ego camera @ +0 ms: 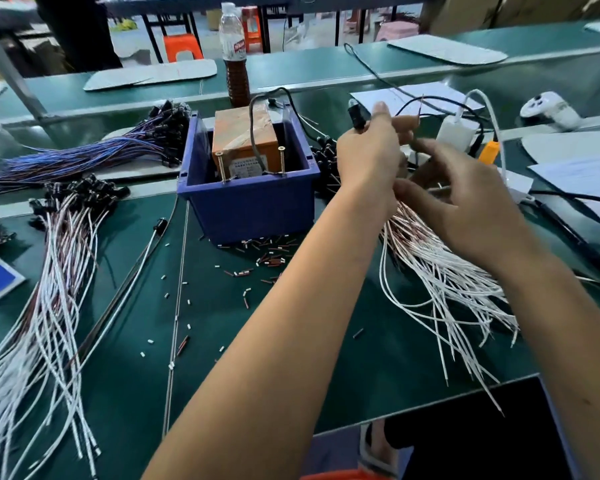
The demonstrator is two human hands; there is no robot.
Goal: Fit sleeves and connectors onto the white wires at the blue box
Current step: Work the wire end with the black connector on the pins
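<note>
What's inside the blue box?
Inside the blue box is an orange block wrapped in tape, with two screws standing at its front and a black cable looped over it. The box floor and the block's lower part are hidden by the walls.

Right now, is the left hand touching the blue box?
Apart. The head view shows the left hand raised right of the blue box, gripping a black connector, with dark gap between it and the rim.

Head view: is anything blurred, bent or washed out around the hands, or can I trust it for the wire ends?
Head view: the right hand is motion-smeared, fingertips soft; the left hand is sharper, pinching a black connector. Wide-angle lens bows the far table edge. Soft glare on the green mat; bright doorway behind the bottle. The wire ends at the hands cannot be resolved.
</note>
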